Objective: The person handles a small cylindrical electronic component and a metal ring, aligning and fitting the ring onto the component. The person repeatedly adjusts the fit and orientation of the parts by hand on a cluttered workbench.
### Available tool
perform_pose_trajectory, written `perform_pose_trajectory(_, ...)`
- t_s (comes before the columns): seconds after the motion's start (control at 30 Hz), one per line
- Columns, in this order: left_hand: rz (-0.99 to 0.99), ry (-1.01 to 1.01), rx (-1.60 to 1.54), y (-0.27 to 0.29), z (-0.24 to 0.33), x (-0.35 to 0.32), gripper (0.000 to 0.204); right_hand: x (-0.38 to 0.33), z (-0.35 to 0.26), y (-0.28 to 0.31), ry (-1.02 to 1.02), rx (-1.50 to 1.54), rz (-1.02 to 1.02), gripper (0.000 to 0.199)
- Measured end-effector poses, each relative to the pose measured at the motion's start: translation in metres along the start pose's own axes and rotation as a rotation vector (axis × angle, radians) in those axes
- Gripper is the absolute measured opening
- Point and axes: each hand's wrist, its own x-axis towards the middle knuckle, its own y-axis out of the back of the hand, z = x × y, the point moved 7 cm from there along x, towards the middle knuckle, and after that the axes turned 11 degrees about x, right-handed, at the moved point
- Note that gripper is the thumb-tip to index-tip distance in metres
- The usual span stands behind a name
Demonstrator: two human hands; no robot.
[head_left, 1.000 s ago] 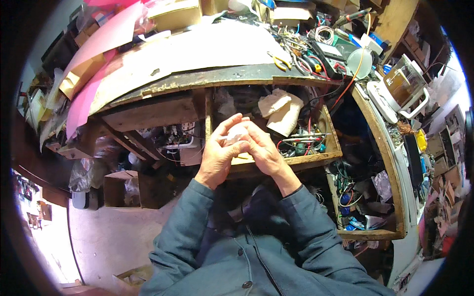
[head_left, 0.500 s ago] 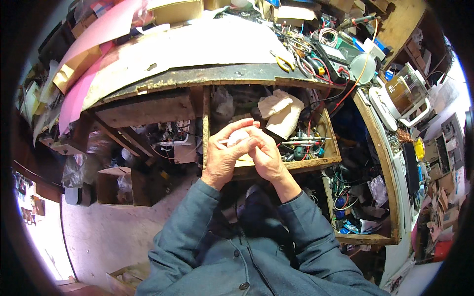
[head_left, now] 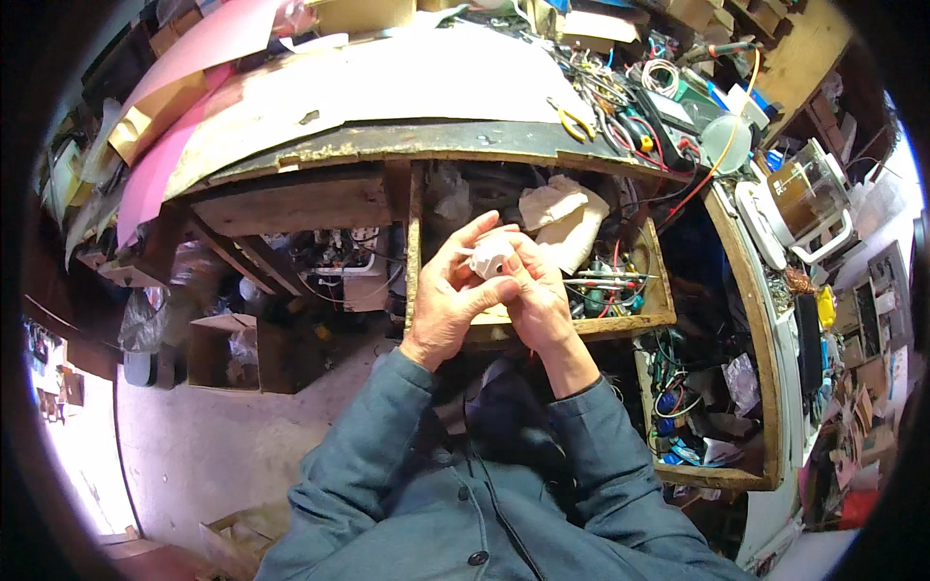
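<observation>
Both my hands are raised over an open wooden drawer (head_left: 668, 281). Between them is a small white plastic piece (head_left: 490, 258) with a dark round spot and a thin white part sticking out at its left; its exact kind I cannot make out. My left hand (head_left: 444, 305) cups it from the left, thumb and fingers closed about it. From the right, the fingers of my right hand (head_left: 542, 302) press against the same piece. Behind my hands in the drawer lie a crumpled cream cloth (head_left: 572, 230) and several thin tools with wires (head_left: 608, 289).
Beyond the drawer is a workbench with a large pale sheet (head_left: 417, 82), yellow-handled pliers (head_left: 573, 123) and tangled cables. A glass jug (head_left: 806, 194) with a white handle stands at the right. A lower drawer (head_left: 717, 474) holds wires; a cardboard box (head_left: 221, 363) sits at the left.
My hands have parted slightly and shifted a little right, and the white piece now shows more between the fingers. The view has also shifted slightly.
</observation>
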Motion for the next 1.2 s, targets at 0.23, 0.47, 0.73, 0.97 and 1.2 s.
perform_pose_trajectory(0.23,0.159,-0.049,0.106,0.006,-0.006,-0.006,0.044,-0.004,-0.010,0.004,0.082,0.018,0.087,0.027)
perform_pose_trajectory(0.47,0.275,-0.068,0.205,0.014,-0.003,-0.014,0.028,-0.005,-0.012,0.006,0.086,-0.103,0.142,0.025)
perform_pose_trajectory(0.73,0.174,0.088,-0.035,0.021,-0.017,-0.004,0.034,-0.008,-0.010,0.020,0.064,-0.083,0.242,0.020)
perform_pose_trajectory(0.97,0.162,0.111,-0.084,0.023,-0.022,-0.005,0.034,-0.005,-0.009,0.020,0.074,-0.153,0.298,0.018)
perform_pose_trajectory(1.2,0.165,0.104,-0.077,0.023,-0.020,-0.006,0.033,-0.004,-0.011,0.016,0.091,-0.156,0.291,0.018)
